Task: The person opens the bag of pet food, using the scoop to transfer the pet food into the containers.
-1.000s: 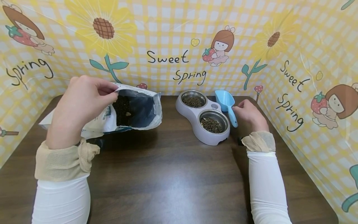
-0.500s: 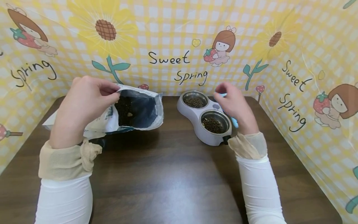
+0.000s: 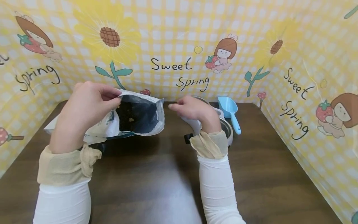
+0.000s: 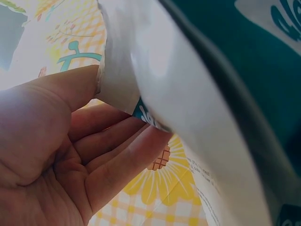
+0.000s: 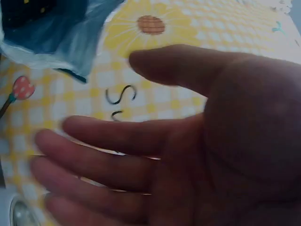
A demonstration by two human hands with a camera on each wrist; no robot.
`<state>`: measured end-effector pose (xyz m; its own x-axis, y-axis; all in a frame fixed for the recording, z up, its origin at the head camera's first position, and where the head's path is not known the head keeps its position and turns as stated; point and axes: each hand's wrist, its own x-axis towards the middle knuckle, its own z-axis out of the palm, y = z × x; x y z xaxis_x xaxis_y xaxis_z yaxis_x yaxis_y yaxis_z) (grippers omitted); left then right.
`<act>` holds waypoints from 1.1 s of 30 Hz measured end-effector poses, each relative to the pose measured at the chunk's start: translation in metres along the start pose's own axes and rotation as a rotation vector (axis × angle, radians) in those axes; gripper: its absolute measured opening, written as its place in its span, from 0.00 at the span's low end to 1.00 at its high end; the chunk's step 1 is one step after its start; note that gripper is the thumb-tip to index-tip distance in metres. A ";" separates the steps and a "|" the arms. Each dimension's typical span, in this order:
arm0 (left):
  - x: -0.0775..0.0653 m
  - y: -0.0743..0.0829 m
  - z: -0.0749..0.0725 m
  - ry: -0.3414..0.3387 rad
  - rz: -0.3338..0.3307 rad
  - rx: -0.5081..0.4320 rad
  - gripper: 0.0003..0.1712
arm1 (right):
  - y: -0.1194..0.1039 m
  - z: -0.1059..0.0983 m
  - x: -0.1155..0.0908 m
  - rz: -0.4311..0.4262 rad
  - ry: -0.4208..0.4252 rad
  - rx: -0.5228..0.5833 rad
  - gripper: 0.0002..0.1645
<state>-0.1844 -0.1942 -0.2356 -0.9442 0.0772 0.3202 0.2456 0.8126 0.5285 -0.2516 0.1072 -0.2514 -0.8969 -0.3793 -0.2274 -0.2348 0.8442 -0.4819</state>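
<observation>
My left hand (image 3: pixel 86 109) pinches the edge of an opened pet food bag (image 3: pixel 160 124), its mouth facing right with dark kibble (image 3: pixel 126 113) inside. In the left wrist view, the thumb and fingers grip a white flap of the bag (image 4: pixel 122 61). My right hand (image 3: pixel 195 110) is held over the grey double pet bowl (image 3: pixel 193 124), covering much of it from the head camera. Seen from the right wrist, the fingers (image 5: pixel 113 136) are extended and apart, with nothing between them. A light blue scoop (image 3: pixel 229 107) lies just right of the bowl.
A brown wooden table (image 3: pixel 145 174) carries everything. Yellow checked cloth (image 3: pixel 167 37) with flower prints walls the back and both sides. The bag's opening stands left of the bowl, with a strip of table between them.
My right hand has left the scoop's handle and moved left across the double bowl, toward the bag. The scoop stays behind on the table. My left hand still holds the bag.
</observation>
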 end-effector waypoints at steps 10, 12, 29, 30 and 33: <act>-0.001 0.000 0.001 0.008 0.011 0.010 0.16 | -0.001 0.027 0.019 -0.037 -0.254 0.023 0.33; -0.001 0.000 0.001 0.012 0.007 0.013 0.16 | 0.000 0.032 0.023 -0.055 -0.272 0.055 0.31; -0.005 0.001 -0.001 0.057 -0.009 0.046 0.16 | -0.003 0.053 0.045 -0.072 -0.222 0.514 0.19; -0.005 0.001 -0.002 0.064 -0.015 0.049 0.17 | -0.004 0.053 0.045 -0.076 -0.206 0.537 0.19; -0.008 0.001 -0.003 0.102 -0.024 0.052 0.17 | -0.008 0.052 0.046 -0.089 -0.150 0.588 0.20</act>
<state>-0.1761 -0.1954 -0.2351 -0.9218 -0.0002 0.3876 0.2085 0.8427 0.4964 -0.2712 0.0632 -0.3018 -0.8106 -0.5244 -0.2607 -0.0223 0.4725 -0.8810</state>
